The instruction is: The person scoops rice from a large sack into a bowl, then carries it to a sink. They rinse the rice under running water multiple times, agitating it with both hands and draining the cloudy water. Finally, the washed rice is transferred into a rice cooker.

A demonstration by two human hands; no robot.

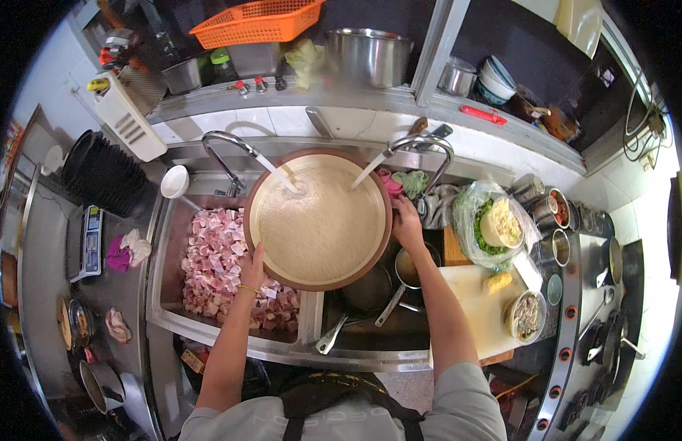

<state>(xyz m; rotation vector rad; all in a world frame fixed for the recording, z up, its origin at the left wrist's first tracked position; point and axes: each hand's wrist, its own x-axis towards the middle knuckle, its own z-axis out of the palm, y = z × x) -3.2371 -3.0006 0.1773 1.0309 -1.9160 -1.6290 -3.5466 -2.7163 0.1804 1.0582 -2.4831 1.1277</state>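
A large round basin (253, 242) with a brown outer wall and cream inner rim is over the double sink. Frothy, cloudy beige liquid (324, 226) fills much of it. Water runs in from the left faucet (222, 138) and the right faucet (423, 140). My left hand (254, 271) grips the basin's near-left side, and my right hand (408, 223) grips its right side; some fingers are hidden by the wall. Chunks of raw pink meat (214, 264) lie in the left sink (170, 292), partly covered by the basin. What bears the basin's weight cannot be seen.
Pans, including a small saucepan (407, 270), occupy the right sink. Right of it, a white cutting board (457, 292) bears a container of food (524, 317). A bag of greens (487, 220) stands behind. On the left counter are a digital scale (90, 242) and stacked black containers (101, 171).
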